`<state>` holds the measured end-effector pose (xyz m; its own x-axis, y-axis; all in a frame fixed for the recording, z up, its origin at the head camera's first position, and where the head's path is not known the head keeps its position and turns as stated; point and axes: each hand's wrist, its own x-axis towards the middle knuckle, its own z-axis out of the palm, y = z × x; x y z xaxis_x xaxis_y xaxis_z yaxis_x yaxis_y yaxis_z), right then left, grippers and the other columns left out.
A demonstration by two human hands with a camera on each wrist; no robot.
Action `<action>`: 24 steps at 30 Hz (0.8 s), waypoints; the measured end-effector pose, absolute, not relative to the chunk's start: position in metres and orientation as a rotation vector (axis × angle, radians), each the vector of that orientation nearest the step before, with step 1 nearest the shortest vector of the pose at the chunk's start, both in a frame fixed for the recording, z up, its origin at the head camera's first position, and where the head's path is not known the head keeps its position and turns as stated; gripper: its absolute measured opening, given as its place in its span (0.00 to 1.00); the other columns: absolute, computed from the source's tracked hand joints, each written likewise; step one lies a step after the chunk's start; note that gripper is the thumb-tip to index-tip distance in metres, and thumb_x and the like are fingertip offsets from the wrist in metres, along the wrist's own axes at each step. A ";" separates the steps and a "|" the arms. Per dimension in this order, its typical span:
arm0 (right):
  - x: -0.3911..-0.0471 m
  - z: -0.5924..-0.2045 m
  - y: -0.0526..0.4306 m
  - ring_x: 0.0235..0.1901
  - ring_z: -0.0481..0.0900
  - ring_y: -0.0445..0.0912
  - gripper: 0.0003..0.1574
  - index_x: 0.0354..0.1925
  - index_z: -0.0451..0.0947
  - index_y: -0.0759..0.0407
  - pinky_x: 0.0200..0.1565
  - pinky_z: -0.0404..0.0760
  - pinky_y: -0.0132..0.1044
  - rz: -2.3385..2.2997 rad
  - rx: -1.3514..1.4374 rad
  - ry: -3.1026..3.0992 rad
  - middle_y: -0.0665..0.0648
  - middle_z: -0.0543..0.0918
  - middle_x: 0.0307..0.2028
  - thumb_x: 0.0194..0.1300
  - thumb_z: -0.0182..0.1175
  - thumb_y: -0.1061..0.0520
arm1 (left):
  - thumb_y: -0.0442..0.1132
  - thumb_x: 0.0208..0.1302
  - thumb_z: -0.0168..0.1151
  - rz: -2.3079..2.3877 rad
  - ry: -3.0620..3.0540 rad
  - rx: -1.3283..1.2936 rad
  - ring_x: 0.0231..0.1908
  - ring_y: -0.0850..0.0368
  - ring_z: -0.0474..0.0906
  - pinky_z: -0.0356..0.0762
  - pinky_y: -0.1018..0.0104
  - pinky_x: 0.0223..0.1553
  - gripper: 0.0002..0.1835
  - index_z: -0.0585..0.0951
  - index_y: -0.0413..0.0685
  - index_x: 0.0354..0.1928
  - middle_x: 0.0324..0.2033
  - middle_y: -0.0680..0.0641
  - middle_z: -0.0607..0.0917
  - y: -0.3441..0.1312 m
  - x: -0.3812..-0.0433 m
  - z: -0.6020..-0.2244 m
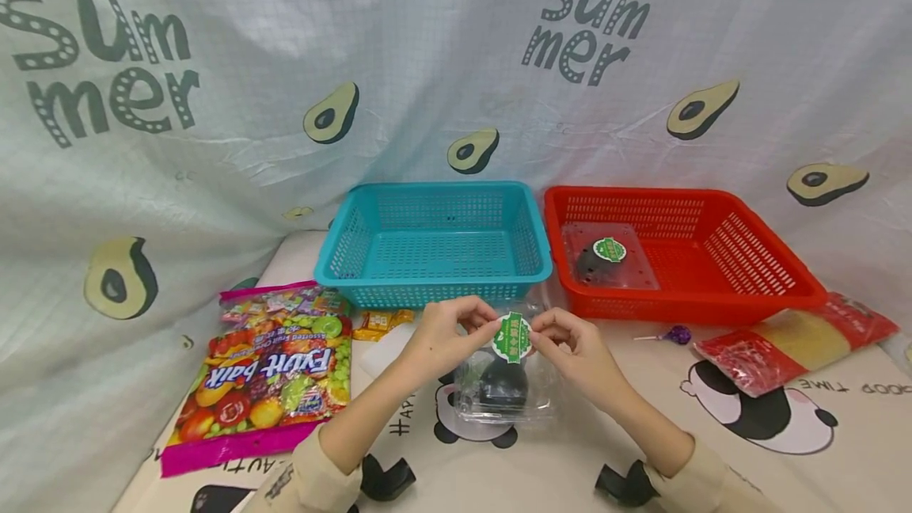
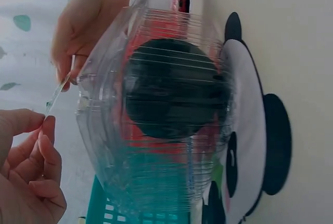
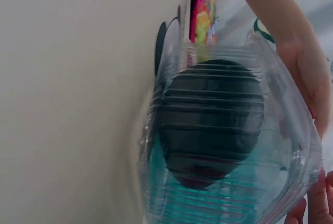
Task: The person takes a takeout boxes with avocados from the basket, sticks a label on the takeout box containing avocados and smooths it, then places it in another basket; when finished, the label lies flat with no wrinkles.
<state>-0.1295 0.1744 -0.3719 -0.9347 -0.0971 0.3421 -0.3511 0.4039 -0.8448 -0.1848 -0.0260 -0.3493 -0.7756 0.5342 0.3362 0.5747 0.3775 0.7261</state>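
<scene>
Both hands pinch the edges of a round green-and-white sticker (image 1: 511,337), the left hand (image 1: 445,337) on its left edge and the right hand (image 1: 579,348) on its right. In the left wrist view the sticker shows nearly edge-on between the fingertips. Just below it, a clear plastic clamshell box (image 1: 470,412) stands on the table, its lid down. Inside the box lies a dark, smooth, rounded thing (image 3: 210,115), likely a fruit. From the right wrist view, the left hand (image 3: 307,68) appears beyond the box. Neither hand visibly grips the box.
Behind stand a teal basket (image 1: 435,291) and a red basket (image 1: 691,309); the red one holds a similar stickered box (image 1: 634,267). A fruit candy bag (image 1: 271,370) and yellow packets (image 1: 381,323) lie left. A lollipop (image 1: 678,335) and a red-yellow bag (image 1: 791,347) lie right.
</scene>
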 end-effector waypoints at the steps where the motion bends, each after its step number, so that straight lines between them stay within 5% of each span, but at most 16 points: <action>1: -0.130 -0.372 0.174 0.25 0.74 0.44 0.02 0.32 0.74 0.54 0.23 0.72 0.31 1.489 0.402 -2.429 0.53 0.80 0.24 0.58 0.58 0.58 | 0.43 0.56 0.60 -1.377 -2.578 -1.023 0.22 0.68 0.73 0.72 0.71 0.22 0.02 0.80 0.55 0.30 0.21 0.60 0.80 -0.026 -0.185 -0.350; 14: -0.143 -0.387 0.171 0.26 0.67 0.37 0.08 0.22 0.76 0.47 0.28 0.72 0.32 0.976 0.392 -2.450 0.41 0.68 0.20 0.49 0.63 0.61 | 0.46 0.57 0.58 -1.045 -2.661 -1.000 0.17 0.67 0.67 0.66 0.74 0.16 0.04 0.79 0.57 0.28 0.19 0.62 0.78 -0.022 -0.194 -0.368; 24: -0.150 -0.392 0.173 0.25 0.65 0.39 0.11 0.18 0.74 0.45 0.26 0.67 0.29 0.970 0.305 -2.486 0.40 0.67 0.16 0.47 0.65 0.59 | 0.46 0.53 0.61 -0.795 -2.582 -1.005 0.32 0.62 0.69 0.68 0.68 0.34 0.04 0.79 0.59 0.24 0.27 0.59 0.80 -0.019 -0.196 -0.375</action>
<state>-0.1498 0.1729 -0.3924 -0.8735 -0.0406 0.4850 -0.3584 0.7280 -0.5844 -0.1962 -0.0189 -0.3753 -0.7277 0.5432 0.4188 0.6847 0.6114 0.3968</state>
